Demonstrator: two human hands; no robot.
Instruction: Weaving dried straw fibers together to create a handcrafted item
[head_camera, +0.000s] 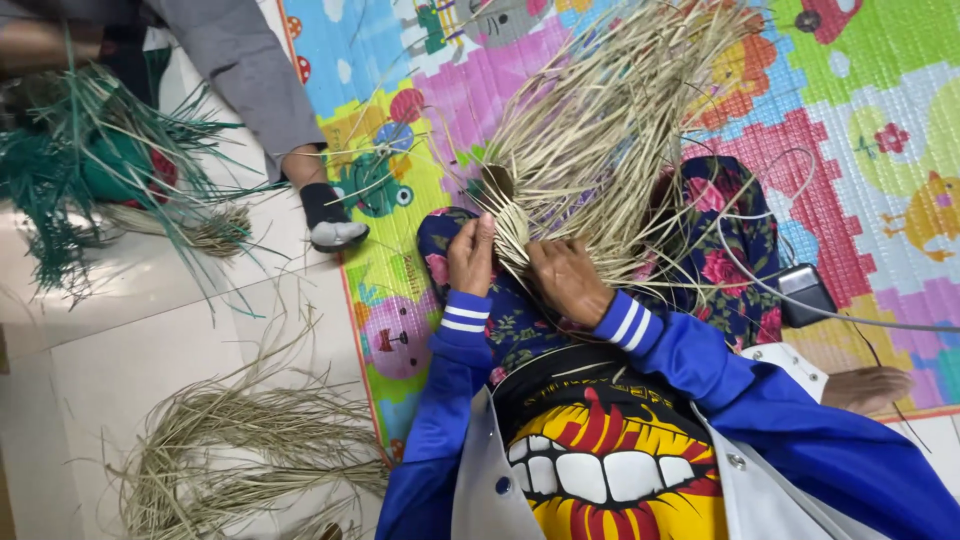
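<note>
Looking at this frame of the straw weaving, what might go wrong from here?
1. Both the left hand and right hand pinch the small woven start; a slip could probably loosen it.
2. The long loose straw strands fan out widely and might tangle or snag on the cable crossing the lap.
3. Another person's foot sits close by and may catch stray strands.
</note>
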